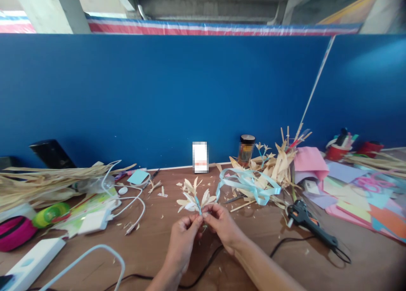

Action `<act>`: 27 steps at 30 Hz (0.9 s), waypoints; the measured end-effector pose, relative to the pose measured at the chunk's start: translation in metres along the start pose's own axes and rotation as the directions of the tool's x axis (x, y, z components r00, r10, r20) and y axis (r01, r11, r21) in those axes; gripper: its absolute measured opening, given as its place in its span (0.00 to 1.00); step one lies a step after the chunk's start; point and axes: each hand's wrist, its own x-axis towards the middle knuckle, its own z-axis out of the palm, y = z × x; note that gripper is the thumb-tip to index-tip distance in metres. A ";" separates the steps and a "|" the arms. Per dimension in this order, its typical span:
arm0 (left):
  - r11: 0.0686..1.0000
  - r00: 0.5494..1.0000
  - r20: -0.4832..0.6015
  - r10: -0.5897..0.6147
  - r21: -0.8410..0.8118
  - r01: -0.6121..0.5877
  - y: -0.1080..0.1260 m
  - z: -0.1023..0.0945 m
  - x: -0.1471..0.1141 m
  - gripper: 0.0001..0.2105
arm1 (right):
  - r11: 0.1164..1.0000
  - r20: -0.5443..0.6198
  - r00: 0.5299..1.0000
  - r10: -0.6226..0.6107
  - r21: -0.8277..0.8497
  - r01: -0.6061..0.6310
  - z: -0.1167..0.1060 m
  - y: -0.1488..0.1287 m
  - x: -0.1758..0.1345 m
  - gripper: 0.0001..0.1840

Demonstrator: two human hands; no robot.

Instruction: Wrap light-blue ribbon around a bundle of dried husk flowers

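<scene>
Near the middle of the brown table, both hands meet at the stem of a small flower (pixel 191 191) made of pale dried husk petals. A light blue wrap runs along its stem. My left hand (pixel 184 236) pinches the stem low down between thumb and fingers. Close beside it, my right hand (pixel 223 226) is closed with its fingertips at the same stem; the exact grip is partly hidden. The petals fan out above the fingertips. Just beyond, to the right, lies a loose tangle of light blue ribbon (pixel 258 191).
A black glue gun (pixel 312 225) lies at the right, its cord crossing beneath my arms. Dried husks (pixel 281 166), a dark-lidded jar (pixel 246 151) and coloured paper (pixel 352 198) stand behind it. White cables, a charger (pixel 95 220) and a power strip (pixel 34 261) occupy the left.
</scene>
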 end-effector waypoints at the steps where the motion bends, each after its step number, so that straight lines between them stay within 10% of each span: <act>1: 0.999 0.999 -0.002 0.032 0.032 -0.032 -0.001 0.000 0.000 0.12 | 0.999 -0.009 1.000 -0.004 -0.034 0.004 0.000 -0.001 0.000 0.09; 13: 0.845 0.962 0.045 0.269 0.468 -0.258 0.007 0.003 -0.006 0.15 | 0.947 -0.016 0.994 -0.106 -0.306 0.096 -0.001 0.001 0.001 0.08; 27: 0.750 0.924 0.008 0.382 0.582 -0.315 0.006 0.008 -0.009 0.12 | 0.943 -0.106 0.986 -0.125 -0.320 0.086 0.002 0.006 -0.002 0.12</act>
